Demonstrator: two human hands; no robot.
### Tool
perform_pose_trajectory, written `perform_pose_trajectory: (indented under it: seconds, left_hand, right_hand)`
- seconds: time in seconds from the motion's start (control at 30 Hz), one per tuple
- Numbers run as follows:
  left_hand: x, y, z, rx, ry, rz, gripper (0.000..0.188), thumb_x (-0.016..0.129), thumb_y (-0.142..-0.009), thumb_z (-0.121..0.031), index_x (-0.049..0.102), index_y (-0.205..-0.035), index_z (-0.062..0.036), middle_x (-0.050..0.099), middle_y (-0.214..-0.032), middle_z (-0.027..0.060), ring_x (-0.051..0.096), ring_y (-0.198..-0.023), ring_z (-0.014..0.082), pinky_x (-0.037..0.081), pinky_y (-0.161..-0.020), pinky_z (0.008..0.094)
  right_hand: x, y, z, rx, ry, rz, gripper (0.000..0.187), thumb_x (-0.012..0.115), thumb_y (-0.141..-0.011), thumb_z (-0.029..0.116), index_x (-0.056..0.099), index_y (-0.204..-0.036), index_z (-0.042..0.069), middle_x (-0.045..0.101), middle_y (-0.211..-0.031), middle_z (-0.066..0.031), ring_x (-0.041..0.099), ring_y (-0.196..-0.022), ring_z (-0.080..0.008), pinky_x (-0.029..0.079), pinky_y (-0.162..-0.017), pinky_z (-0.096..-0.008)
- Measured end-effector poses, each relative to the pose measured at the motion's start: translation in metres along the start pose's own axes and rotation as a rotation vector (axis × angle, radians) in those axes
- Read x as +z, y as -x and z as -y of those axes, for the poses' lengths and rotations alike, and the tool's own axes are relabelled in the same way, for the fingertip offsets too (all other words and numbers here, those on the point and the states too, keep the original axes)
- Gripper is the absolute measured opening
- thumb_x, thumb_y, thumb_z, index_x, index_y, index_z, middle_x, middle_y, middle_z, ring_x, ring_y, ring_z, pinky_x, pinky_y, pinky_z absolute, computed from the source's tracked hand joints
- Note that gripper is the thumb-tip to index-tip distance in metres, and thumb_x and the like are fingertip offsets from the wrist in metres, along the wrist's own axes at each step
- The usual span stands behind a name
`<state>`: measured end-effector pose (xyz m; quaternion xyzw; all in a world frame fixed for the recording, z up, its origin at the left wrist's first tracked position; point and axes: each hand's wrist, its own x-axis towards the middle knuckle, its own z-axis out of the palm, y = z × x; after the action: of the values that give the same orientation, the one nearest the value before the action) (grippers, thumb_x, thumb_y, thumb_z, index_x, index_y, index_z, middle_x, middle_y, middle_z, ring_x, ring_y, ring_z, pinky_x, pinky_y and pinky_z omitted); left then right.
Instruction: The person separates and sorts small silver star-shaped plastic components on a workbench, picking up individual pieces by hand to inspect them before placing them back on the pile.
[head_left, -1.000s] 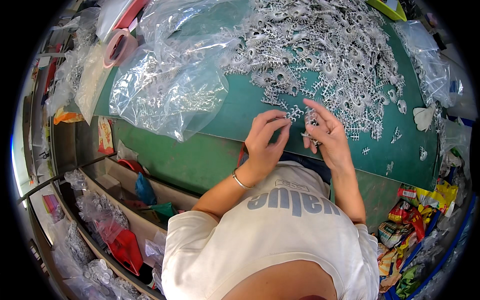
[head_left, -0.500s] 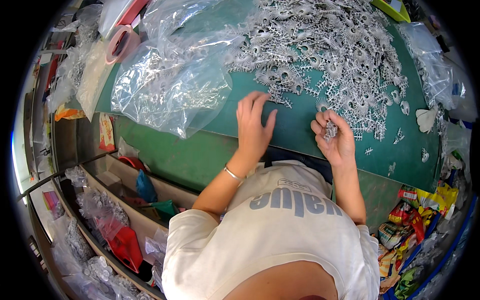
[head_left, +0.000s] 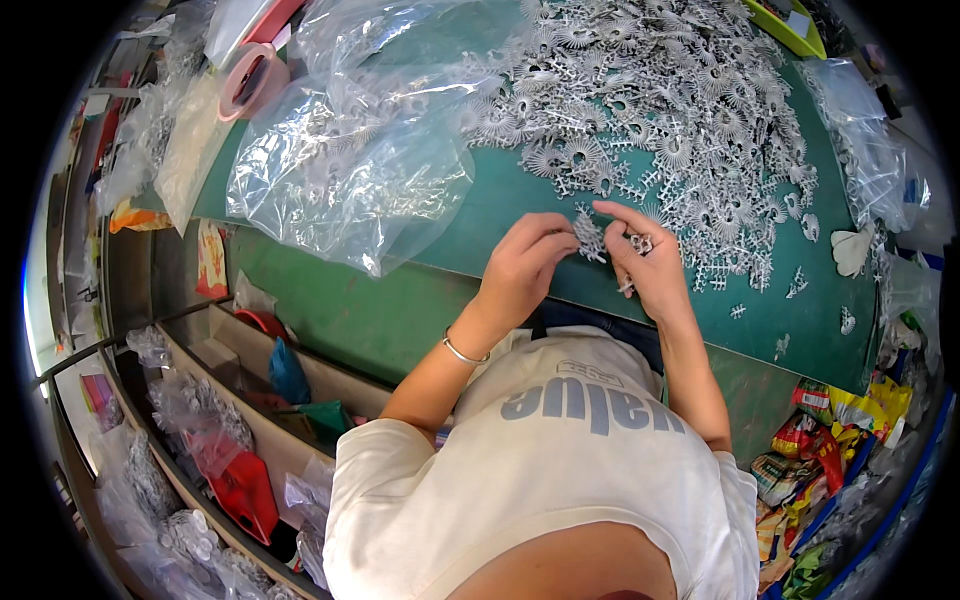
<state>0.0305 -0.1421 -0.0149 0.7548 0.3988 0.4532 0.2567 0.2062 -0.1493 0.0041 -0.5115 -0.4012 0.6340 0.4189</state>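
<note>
My left hand (head_left: 525, 268) pinches a small grey plastic part frame (head_left: 590, 238) at the near edge of the green mat (head_left: 500, 205). My right hand (head_left: 648, 265) grips the same frame from the other side and also holds a few small grey pieces (head_left: 640, 243) in its fingers. Both hands meet just in front of a large heap of grey plastic part frames (head_left: 680, 120) spread over the mat. A thin bracelet (head_left: 462, 352) sits on my left wrist.
A big clear plastic bag (head_left: 350, 160) lies on the mat at the left, a pink tape roll (head_left: 252, 75) beyond it. Another clear bag (head_left: 870, 150) is at the right. Bins with bags and red items (head_left: 235, 480) stand below left; colourful wrappers (head_left: 830, 440) lie at the right.
My left hand, which reached out to the heap half a second ago, has come back to my right hand with a frame. Both hands now hold it together, slightly further forward.
</note>
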Motion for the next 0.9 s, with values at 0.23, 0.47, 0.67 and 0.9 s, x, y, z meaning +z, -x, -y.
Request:
perform_pose_trajectory:
  seconds: [0.23, 0.47, 0.67, 0.9]
  left_hand:
    - [-0.003, -0.009, -0.012, -0.074, 0.141, 0.035, 0.020, 0.062, -0.071, 0.010, 0.059, -0.088, -0.0003, 0.056, -0.093, 0.0104, 0.058, -0.083, 0.0210, 0.048, -0.068, 0.0272]
    - [0.017, -0.002, -0.018, -0.529, 0.845, -0.043, 0.016, 0.059, -0.079, 0.008, 0.054, -0.093, 0.0032, 0.052, -0.101, 0.0088, 0.055, -0.090, 0.0135, 0.050, -0.074, 0.0243]
    - [0.009, -0.010, -0.025, -0.370, 0.372, -0.004, 0.015, 0.061, -0.073, 0.011, 0.057, -0.083, 0.0012, 0.057, -0.090, 0.0091, 0.059, -0.081, 0.0166, 0.050, -0.067, 0.0252]
    - [-0.004, -0.016, -0.025, -0.088, 0.150, 0.038, 0.019, 0.060, -0.071, 0.013, 0.061, -0.084, -0.0010, 0.059, -0.092, 0.0110, 0.060, -0.080, 0.0188, 0.050, -0.068, 0.0263]
  right_hand:
    - [0.002, 0.000, -0.007, -0.006, -0.059, -0.086, 0.014, 0.060, -0.084, 0.013, 0.063, -0.087, 0.000, 0.055, -0.067, -0.0008, 0.041, -0.043, -0.0037, 0.030, -0.034, -0.0186]
    - [0.006, 0.006, -0.007, -0.164, -0.107, -0.161, 0.011, 0.060, -0.083, 0.009, 0.062, -0.089, -0.001, 0.057, -0.075, -0.0031, 0.044, -0.050, -0.0043, 0.034, -0.042, -0.0181]
    - [-0.001, 0.008, 0.000, -0.370, 0.225, -0.189, 0.013, 0.064, -0.076, 0.001, 0.062, -0.089, 0.000, 0.059, -0.088, -0.0055, 0.047, -0.063, -0.0062, 0.038, -0.057, -0.0188]
    - [-0.004, 0.012, 0.020, -0.497, 0.466, -0.157, 0.015, 0.066, -0.072, -0.002, 0.064, -0.086, -0.001, 0.059, -0.085, -0.0079, 0.049, -0.060, -0.0096, 0.040, -0.054, -0.0208]
